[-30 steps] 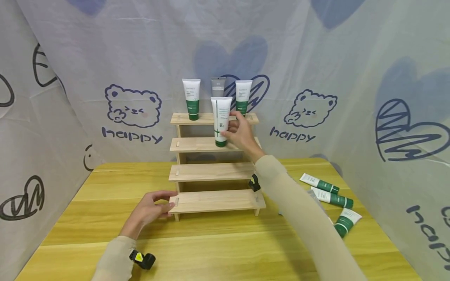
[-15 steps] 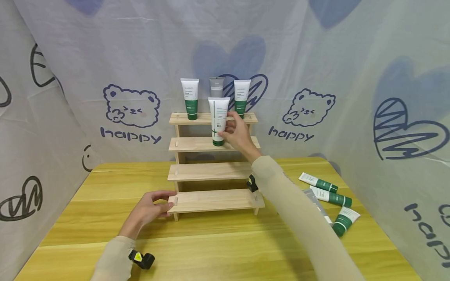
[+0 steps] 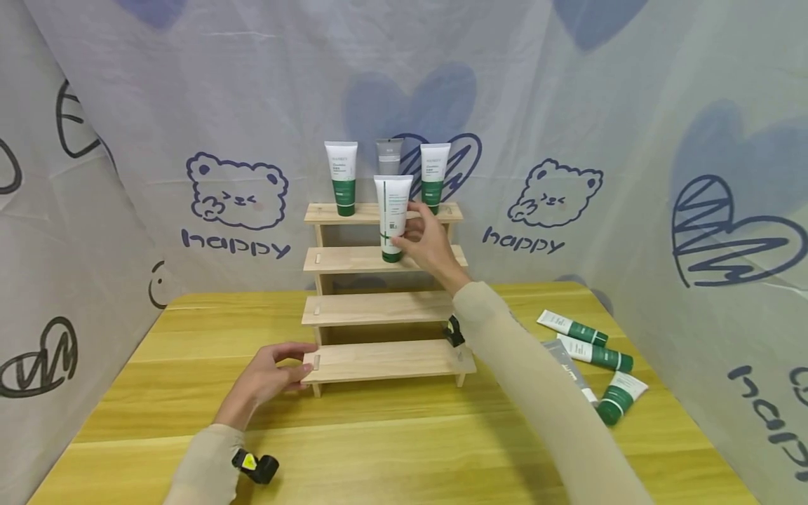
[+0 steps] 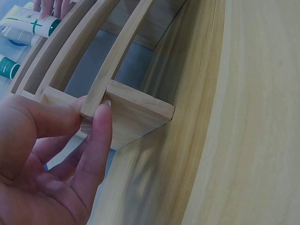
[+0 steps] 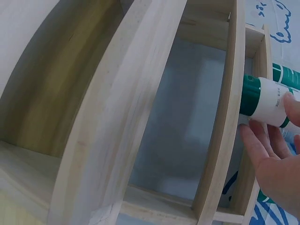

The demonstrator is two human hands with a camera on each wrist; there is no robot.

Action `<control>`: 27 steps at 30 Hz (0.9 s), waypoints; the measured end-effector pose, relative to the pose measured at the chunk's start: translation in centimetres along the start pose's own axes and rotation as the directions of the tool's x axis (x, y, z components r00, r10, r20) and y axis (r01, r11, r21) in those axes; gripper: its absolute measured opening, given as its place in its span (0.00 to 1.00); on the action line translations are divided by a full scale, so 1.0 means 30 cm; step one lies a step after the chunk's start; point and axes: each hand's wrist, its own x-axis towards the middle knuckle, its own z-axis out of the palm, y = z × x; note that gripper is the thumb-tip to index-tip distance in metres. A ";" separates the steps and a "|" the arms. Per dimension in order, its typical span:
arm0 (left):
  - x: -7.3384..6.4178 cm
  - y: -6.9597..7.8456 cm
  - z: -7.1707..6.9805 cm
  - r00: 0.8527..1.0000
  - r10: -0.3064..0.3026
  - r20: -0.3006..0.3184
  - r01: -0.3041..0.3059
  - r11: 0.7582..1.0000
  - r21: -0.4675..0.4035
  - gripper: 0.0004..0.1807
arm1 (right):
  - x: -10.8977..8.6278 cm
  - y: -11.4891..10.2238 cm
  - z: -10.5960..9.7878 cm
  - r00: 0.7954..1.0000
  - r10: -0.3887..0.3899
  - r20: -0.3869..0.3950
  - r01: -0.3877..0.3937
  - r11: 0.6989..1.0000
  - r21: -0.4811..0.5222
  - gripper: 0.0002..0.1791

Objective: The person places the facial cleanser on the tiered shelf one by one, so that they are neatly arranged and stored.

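My right hand (image 3: 427, 240) pinches a white squeeze tube (image 3: 393, 210) with a green cap, upright, cap down at the second-highest step of a wooden tiered shelf (image 3: 379, 308). In the right wrist view the tube's green cap (image 5: 250, 95) is right at that step's board. My left hand (image 4: 61, 154) pinches the left end of the lowest step between thumb and fingers. Along the top step stand a white-and-green tube (image 3: 344, 189) at left, a grey tube (image 3: 389, 156) in the middle, partly hidden behind the held one, and another white-and-green tube (image 3: 433, 172) at right.
On the table (image 3: 353, 449) at right lie a few white-and-green tubes (image 3: 595, 353) and a grey tube (image 3: 571, 368), partly hidden by my right sleeve. Another white-and-green tube (image 3: 621, 398) lies nearer the front. A printed cloth (image 3: 252, 91) hangs behind the shelf and at both sides.
The held tube and my right hand have shifted slightly left along the second-highest step, then stayed nearly still. My left hand keeps its grip on the lowest step.
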 end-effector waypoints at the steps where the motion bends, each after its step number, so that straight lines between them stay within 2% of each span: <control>1: 0.000 0.000 0.000 1.000 0.000 0.001 0.000 1.000 -0.001 0.24 | -0.001 0.002 -0.004 1.000 0.004 0.005 -0.004 1.000 0.017 0.37; 6: 0.003 -0.002 0.000 1.000 -0.006 -0.008 0.006 1.000 0.000 0.23 | -0.010 0.014 -0.040 0.999 -0.005 0.036 0.001 0.994 0.108 0.37; 9: 0.006 0.002 0.000 1.000 -0.009 -0.013 0.009 1.000 0.006 0.23 | -0.020 0.017 -0.074 0.999 -0.008 0.032 0.004 0.994 0.110 0.37; 15: 0.003 0.011 0.003 1.000 -0.009 -0.017 0.010 1.000 0.024 0.23 | -0.057 0.004 -0.152 0.999 0.042 0.034 -0.046 0.993 0.108 0.37; 20: 0.004 0.012 0.000 1.000 -0.012 -0.022 0.013 0.999 0.031 0.23 | -0.094 -0.001 -0.219 0.997 0.071 0.042 -0.074 0.993 0.090 0.38; 27: 0.003 0.007 -0.001 1.000 -0.010 -0.023 0.011 0.999 0.037 0.23 | -0.148 0.019 -0.302 0.993 0.091 0.070 -0.091 0.996 -0.010 0.36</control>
